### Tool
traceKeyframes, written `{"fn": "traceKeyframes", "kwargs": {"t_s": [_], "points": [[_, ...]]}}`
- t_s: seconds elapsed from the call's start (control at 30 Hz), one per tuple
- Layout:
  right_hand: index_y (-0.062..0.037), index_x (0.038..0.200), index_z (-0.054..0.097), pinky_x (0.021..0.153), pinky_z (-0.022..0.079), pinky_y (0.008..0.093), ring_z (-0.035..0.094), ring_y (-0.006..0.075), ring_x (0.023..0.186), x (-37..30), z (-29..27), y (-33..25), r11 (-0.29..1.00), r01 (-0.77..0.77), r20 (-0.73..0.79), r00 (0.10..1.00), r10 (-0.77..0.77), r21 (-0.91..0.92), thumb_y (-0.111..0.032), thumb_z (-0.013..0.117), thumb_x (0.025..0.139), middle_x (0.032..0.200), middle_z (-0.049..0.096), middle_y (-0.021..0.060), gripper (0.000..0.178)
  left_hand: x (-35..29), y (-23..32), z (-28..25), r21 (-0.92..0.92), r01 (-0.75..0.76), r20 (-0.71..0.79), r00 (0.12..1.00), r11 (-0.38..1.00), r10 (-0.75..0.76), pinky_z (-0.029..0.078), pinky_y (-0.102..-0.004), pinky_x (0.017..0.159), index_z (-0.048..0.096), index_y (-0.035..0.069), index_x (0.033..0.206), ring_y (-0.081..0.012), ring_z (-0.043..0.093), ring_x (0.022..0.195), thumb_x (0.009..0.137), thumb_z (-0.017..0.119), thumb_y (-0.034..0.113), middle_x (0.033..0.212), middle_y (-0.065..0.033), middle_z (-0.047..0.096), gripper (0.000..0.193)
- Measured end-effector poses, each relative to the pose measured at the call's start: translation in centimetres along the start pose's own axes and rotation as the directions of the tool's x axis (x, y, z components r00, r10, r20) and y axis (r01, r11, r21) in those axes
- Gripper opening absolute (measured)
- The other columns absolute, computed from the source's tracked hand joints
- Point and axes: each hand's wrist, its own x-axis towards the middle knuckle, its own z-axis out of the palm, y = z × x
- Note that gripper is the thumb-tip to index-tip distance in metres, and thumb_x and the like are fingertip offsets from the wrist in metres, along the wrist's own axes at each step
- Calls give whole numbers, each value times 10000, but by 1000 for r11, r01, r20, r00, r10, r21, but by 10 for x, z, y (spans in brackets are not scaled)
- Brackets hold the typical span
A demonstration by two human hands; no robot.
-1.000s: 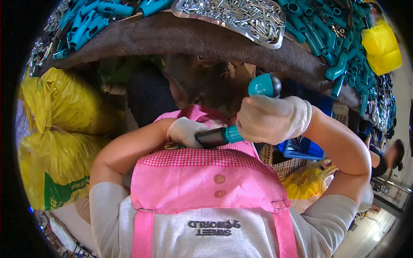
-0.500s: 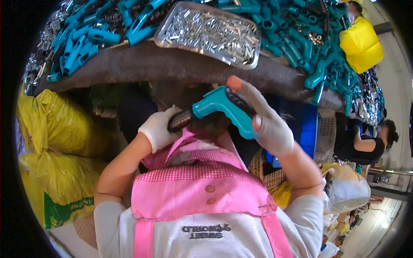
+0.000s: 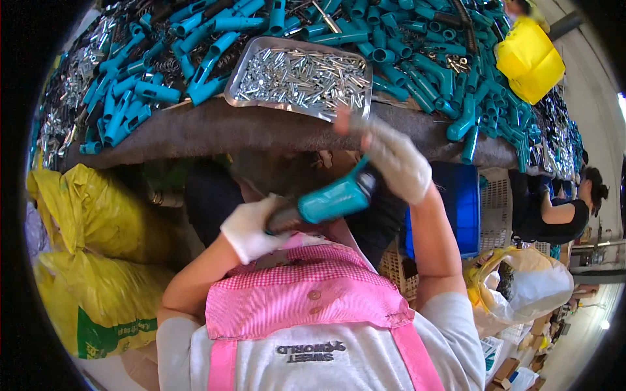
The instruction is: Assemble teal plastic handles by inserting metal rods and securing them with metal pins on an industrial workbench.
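My left hand [image 3: 253, 228], in a white glove, is closed around the dark cylindrical end of a teal tool handle [image 3: 334, 199] with black parts. The handle lies across my lap area, its teal body pointing right and its outline smeared by motion. My right hand [image 3: 396, 163], also gloved with bare fingertips showing, is stretched out above the handle's right end. Its fingers are extended and blurred near the front edge of a metal tray [image 3: 282, 105] full of small silvery pins [image 3: 303, 77]. Whether the right palm touches the handle I cannot tell.
Teal plastic housings [image 3: 427, 78] are heaped behind and beside the tray on a brown-covered bench [image 3: 202, 127]. Yellow sacks [image 3: 98, 208] stand at left. A blue bin [image 3: 450, 208], a pale crate [image 3: 495, 208] and an open sack [image 3: 521, 287] are at right. Another person [image 3: 564, 208] sits far right.
The handle has turned in my left hand and dropped slightly, its curved grip now foreshortened. My right hand has come away from the grip, fingers now reaching toward the tray. The view has shifted.
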Motion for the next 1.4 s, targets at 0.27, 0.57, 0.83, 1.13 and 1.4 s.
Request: {"fn": "traceKeyframes", "kwargs": {"t_s": [0.27, 0.57, 0.83, 1.13, 1.4], "points": [[-34, 1231, 535, 1051, 312, 415, 408, 330, 1276, -6, 6, 6, 992, 26, -207, 977, -51, -123, -213, 443, 949, 1295, 503, 187, 347, 4, 9, -1, 39, -72, 64, 996, 997, 69, 501, -398, 723, 550, 87, 1070, -353, 619, 847, 705, 703, 205, 910, -176, 639, 413], [12, 1303, 460, 1088, 239, 374, 299, 320, 1347, -13, 8, 24, 957, 10, -210, 975, -73, -288, -226, 371, 978, 1378, 408, 215, 413, 8, 5, 4, 70, -109, -14, 994, 992, 111, 501, -393, 757, 552, 92, 1098, -342, 618, 866, 689, 709, 250, 932, -168, 628, 466], [-52, 1197, 555, 969, 351, 487, 473, 372, 1126, 2, 3, 5, 539, 234, -189, 766, -615, -809, -173, 623, 763, 1202, 518, 185, 455, 24, 4, 13, 284, -199, 132, 977, 938, 167, 497, -400, 716, 549, 115, 1071, -313, 631, 825, 741, 660, 271, 888, -131, 644, 382], [-38, 1034, 547, 640, 477, 278, 528, 131, 648, -33, 65, 37, 521, -446, 300, 890, 342, 728, -407, 581, 882, 770, 552, 43, 401, 55, 1, -46, 798, -416, -60, 664, 435, 745, 404, -363, 444, 532, 126, 885, -206, 495, 513, 679, 644, 80, 610, -31, 418, 239], [32, 1297, 435, 849, 454, 351, 580, 265, 992, -28, 56, 42, 947, 296, -131, 941, -312, -125, -426, 609, 839, 1097, 585, 166, 671, 76, 46, -33, -849, -520, -523, 804, 92, -281, 457, -403, 861, 328, 77, 1363, -263, 553, 919, 853, 563, 261, 1103, -113, 512, 591]]}}
